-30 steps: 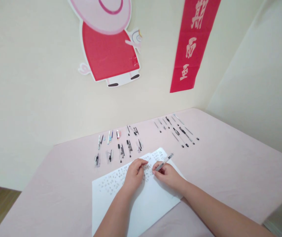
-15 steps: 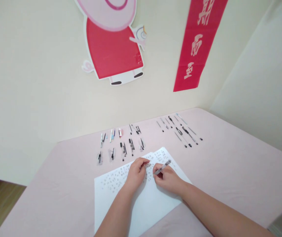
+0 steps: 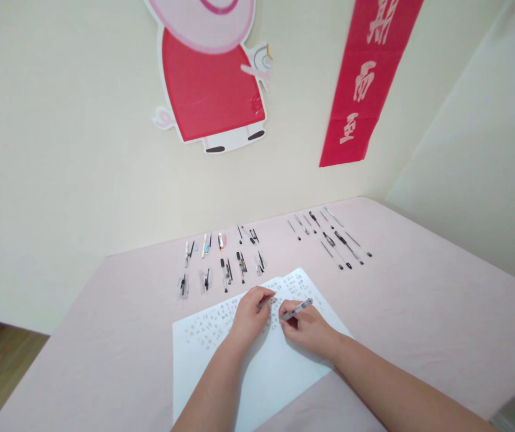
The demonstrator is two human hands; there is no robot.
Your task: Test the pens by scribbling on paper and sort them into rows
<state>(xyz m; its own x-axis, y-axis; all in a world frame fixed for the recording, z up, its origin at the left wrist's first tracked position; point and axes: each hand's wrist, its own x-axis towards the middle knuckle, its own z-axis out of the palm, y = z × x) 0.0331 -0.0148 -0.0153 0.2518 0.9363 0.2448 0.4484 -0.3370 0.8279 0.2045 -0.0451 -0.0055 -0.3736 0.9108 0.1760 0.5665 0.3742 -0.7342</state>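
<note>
My right hand is closed around a pen with a clear, grey-marked barrel. The pen slants up to the right, its tip end low by the paper. Rows of small handwritten marks cover the upper part of this white sheet; its lower part is blank. To the left of the pen, my left hand rests on the sheet with its fingers curled in. Something small and greyish shows beneath those fingertips, too unclear to name.
Beyond the paper, several pens and pen parts lie in two rows on the pink cloth. More refills and pens lie at the back right. A pig cutout and a red banner hang on the wall.
The pen in my right hand leans slightly lower than before. The left hand keeps nearly the same place on the paper. The whole view has shifted a little.
</note>
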